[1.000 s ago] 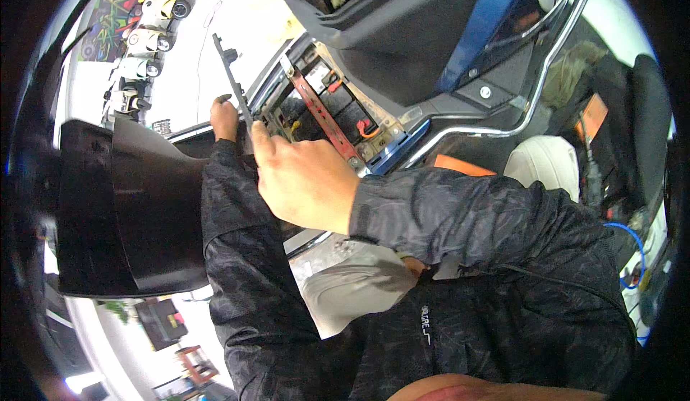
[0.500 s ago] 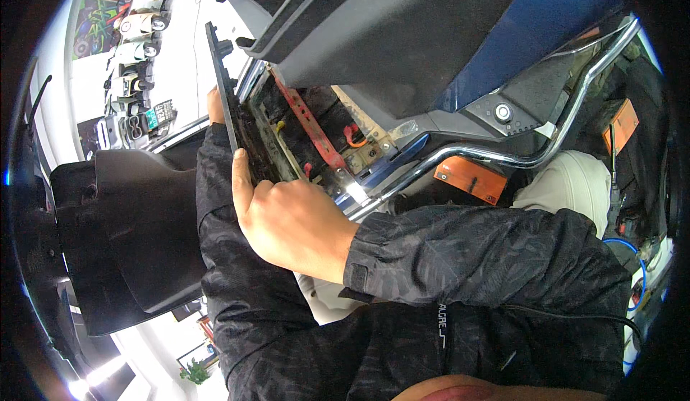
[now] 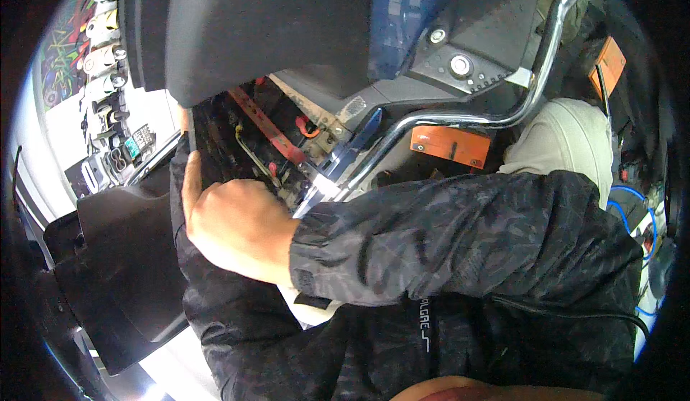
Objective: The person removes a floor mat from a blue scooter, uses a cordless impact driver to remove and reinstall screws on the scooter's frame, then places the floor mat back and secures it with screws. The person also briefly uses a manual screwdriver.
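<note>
My right hand (image 3: 230,228) reaches across from the right in a dark patterned sleeve. Its fingers wrap the thin edge of a black plastic panel (image 3: 192,142), with the thumb lying along that edge. The panel stands upright against the open compartment of a scooter, where a red strap (image 3: 260,122) and orange wires (image 3: 309,124) show. Only a sliver of my left hand (image 3: 184,118) shows at the panel's upper edge; its sleeve runs below my right hand. The grip of my left hand is hidden.
The raised black seat (image 3: 251,27) fills the top. A chrome grab rail (image 3: 460,117), an orange reflector (image 3: 449,144) and a blue body part (image 3: 410,13) lie to the right. A black fender piece (image 3: 122,272) is lower left. Small parts hang on the wall (image 3: 108,63).
The view has closed in on the compartment and the seat now covers the top. My right hand has slid down the panel's edge, and my left hand has mostly gone out of sight.
</note>
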Demonstrator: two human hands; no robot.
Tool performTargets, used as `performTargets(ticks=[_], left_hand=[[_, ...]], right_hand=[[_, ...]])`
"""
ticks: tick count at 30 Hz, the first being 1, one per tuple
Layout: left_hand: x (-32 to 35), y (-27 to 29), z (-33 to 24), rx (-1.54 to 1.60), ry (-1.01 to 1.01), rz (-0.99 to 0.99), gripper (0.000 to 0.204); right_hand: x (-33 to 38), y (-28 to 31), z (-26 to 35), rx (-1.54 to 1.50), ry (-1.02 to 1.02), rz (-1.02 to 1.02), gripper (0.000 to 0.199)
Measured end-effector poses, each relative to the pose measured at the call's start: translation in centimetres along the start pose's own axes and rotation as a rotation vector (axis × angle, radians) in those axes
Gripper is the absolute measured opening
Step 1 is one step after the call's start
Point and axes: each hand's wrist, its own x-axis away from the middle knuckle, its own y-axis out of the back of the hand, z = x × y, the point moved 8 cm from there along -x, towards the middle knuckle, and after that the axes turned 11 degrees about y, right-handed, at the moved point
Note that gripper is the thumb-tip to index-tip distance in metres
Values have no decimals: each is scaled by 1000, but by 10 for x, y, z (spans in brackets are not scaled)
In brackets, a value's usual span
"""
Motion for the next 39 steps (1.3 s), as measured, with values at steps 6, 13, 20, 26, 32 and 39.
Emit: performTargets(ticks=[6, 13, 20, 26, 32, 39], left_hand=[[-8, -4, 2, -80, -42, 14, 33], [-18, -8, 1, -135, -88, 26, 33], [-24, -17, -4, -180, -129, 41, 32], [-34, -35, -5, -223, -192, 39, 31], [-31, -64, -11, -366, -347, -31, 31], [6, -53, -36, -423, -130, -39, 30]], right_hand=[[-12, -16, 11, -294, 86, -99, 30], [-17, -20, 25, -260, 95, -165, 43], [-21, -21, 27, -217, 60, -90, 45], [-7, -5, -8, -281, -7, -99, 37], [12, 3, -46, -303, 14, -17, 21], [37, 2, -83, -222, -185, 59, 35]])
